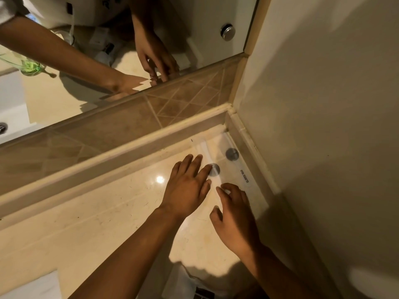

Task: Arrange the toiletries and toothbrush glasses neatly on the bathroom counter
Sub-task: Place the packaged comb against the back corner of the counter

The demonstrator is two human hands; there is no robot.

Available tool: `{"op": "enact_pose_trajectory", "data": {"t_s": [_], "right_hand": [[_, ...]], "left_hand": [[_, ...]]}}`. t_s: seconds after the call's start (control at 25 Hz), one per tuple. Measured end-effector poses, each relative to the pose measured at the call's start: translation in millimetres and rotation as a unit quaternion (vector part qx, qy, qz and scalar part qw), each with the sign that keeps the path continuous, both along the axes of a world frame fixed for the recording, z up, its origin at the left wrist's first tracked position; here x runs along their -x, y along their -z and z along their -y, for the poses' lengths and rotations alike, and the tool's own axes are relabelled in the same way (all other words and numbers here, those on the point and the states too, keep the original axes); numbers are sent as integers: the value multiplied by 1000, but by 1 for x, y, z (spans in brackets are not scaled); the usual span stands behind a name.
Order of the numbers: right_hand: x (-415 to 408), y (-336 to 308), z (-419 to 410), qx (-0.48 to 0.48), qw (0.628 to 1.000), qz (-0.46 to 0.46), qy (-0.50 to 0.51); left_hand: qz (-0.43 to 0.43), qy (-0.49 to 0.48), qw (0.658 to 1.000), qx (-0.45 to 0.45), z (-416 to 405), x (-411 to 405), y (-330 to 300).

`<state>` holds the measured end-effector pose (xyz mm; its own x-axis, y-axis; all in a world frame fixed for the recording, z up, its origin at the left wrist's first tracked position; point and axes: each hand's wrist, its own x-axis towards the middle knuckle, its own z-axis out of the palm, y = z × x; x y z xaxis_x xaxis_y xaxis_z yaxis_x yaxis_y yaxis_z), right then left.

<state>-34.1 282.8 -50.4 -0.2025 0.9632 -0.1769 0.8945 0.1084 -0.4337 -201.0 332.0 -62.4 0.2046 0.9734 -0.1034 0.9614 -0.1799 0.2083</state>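
Note:
A clear flat plastic tray (218, 145) lies in the far right corner of the marble counter (97, 223). It has two round metal studs (232, 153) and a small barcode label (245, 175). My left hand (185, 188) lies flat with fingers spread, and its fingertips rest on the tray beside the nearer stud (215, 171). My right hand (235, 216) is curled, with its fingertips touching the tray's near end. Neither hand holds anything. A green glass (30, 66) and a small bottle (105, 52) show only as reflections in the mirror.
The mirror (205, 29) runs above a brown tiled backsplash (129, 117) behind the counter. A plain wall (323, 104) closes the right side. A white object (32, 285) sits at the lower left and another pale item (183, 283) lies at the bottom edge.

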Motion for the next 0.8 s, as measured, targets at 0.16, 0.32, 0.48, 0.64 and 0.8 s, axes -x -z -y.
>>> {"op": "enact_pose_trajectory", "data": {"t_s": [0.16, 0.32, 0.48, 0.64, 0.8], "right_hand": [[1, 2, -4, 8, 1000, 12, 8], [1, 3, -2, 2, 1000, 11, 12], [-2, 2, -1, -1, 1000, 16, 18], [-5, 4, -1, 9, 1000, 12, 20], [-7, 4, -1, 9, 1000, 5, 19]], "left_hand": [[-5, -2, 1000, 6, -2, -3, 2], [5, -5, 1000, 17, -2, -3, 1], [8, -6, 999, 32, 2, -6, -1], [2, -6, 999, 42, 3, -11, -2], [-5, 1, 999, 40, 4, -14, 2]]}}
